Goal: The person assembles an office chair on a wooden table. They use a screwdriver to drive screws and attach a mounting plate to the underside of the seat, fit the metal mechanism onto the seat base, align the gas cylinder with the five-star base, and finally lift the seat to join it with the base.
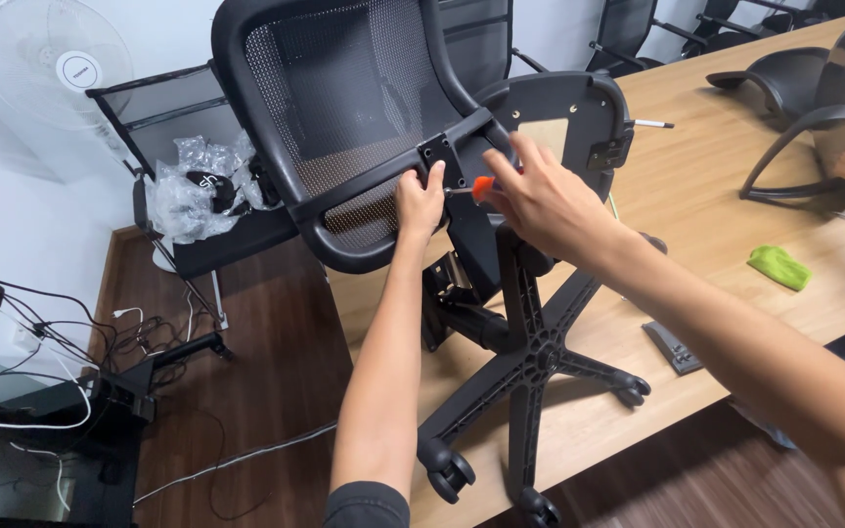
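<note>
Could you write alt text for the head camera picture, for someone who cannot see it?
A left hand steadies a black mesh office chair lying on a wooden table, while the right hand works an orange-handled screwdriver at its backrest bracket.

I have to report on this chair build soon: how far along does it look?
Done: the black five-star wheeled base already sits joined under the seat's underside, lying on the long wooden table. In hand: the left hand steadies the black mesh backrest at its bracket, while the right hand works an orange-handled screwdriver there. Left: loose black armrests lie unfitted on the table.
</note>
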